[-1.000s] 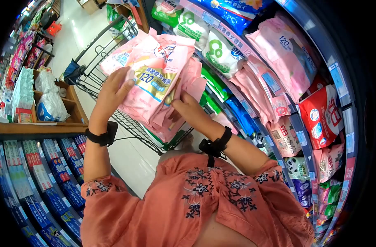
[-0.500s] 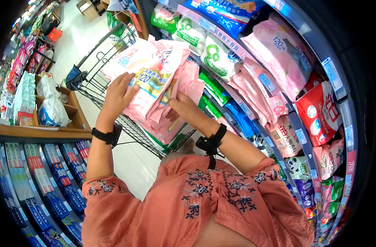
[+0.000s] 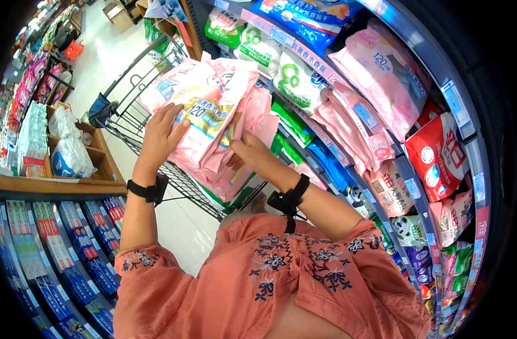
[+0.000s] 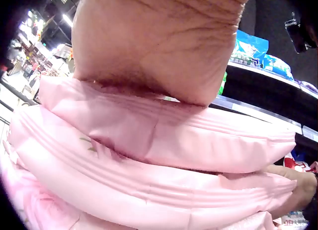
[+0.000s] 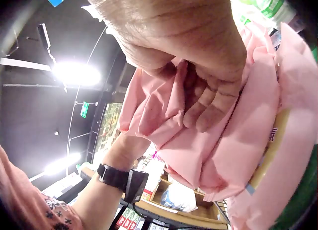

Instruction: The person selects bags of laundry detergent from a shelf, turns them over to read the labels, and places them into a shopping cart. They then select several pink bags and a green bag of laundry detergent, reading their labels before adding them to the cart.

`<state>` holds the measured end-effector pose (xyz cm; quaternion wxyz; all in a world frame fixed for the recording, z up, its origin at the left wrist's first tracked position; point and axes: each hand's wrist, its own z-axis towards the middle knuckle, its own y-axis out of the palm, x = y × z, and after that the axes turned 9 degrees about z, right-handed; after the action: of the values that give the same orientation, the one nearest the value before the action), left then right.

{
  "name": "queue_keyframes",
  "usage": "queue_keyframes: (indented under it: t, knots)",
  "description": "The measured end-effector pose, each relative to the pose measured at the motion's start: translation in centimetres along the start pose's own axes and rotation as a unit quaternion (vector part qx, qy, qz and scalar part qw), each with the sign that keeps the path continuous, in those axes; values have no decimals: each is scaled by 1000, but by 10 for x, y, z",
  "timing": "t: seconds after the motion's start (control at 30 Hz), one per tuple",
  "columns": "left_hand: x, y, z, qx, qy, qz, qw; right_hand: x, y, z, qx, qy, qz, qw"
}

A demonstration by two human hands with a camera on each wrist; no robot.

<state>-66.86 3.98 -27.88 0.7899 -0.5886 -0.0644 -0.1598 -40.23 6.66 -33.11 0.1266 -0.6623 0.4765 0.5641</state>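
Several pink bags (image 3: 200, 116) with a gold label reading 120 lie piled in a wire shopping cart (image 3: 135, 107). The left hand (image 3: 163, 138) rests on the near left part of the top bag, fingers extended over it. At the pile's right side the right hand (image 3: 258, 153) pinches the edge of a pink bag. In the right wrist view, the right hand (image 5: 198, 76) has curled fingers and thumb on crumpled pink film (image 5: 164, 106). The left wrist view shows the left hand (image 4: 154, 46) above stacked pink bag edges (image 4: 149, 135); its fingers are hidden there.
Shelves (image 3: 408, 164) of bagged goods, with a pink bag (image 3: 383, 73) and a red bag (image 3: 439, 155), stand close on the right. At left are a wooden shelf unit (image 3: 103, 155) with plastic-wrapped goods and racks of boxed items (image 3: 55, 226). A tiled aisle (image 3: 103, 51) runs beyond the cart.
The view has shifted slightly, and the top bag's label sits a little lower and more to the left in the picture. Both hands stay on the pile in nearly the same places.
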Motion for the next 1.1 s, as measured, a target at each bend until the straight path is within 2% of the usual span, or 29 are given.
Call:
queue_keyframes:
  t: [0.13, 0.23, 0.53, 0.63, 0.73, 0.87, 1.1]
  knots:
    - [-1, 4, -1, 40, 3, -15, 999, 3, 0, 2, -2, 0, 0, 1000]
    - [-6, 8, -1, 36, 8, 0, 999, 3, 4, 1, 21, -21, 10, 1000]
    - [-7, 10, 0, 32, 2, -3, 999, 4, 4, 3, 29, -7, 15, 999]
    - [-12, 11, 1, 19, -16, -11, 1000, -3, 6, 2, 31, -13, 0, 999]
    - [-20, 13, 5, 8, -42, -44, 998, -22, 11, 2, 21, 25, -46, 998]
    - [-35, 16, 14, -13, -71, -84, 994, -23, 15, 15, 23, 44, -29, 998]
    - [-52, 13, 22, -66, -196, -184, 961, -26, 46, 27, 7, 61, -8, 998]
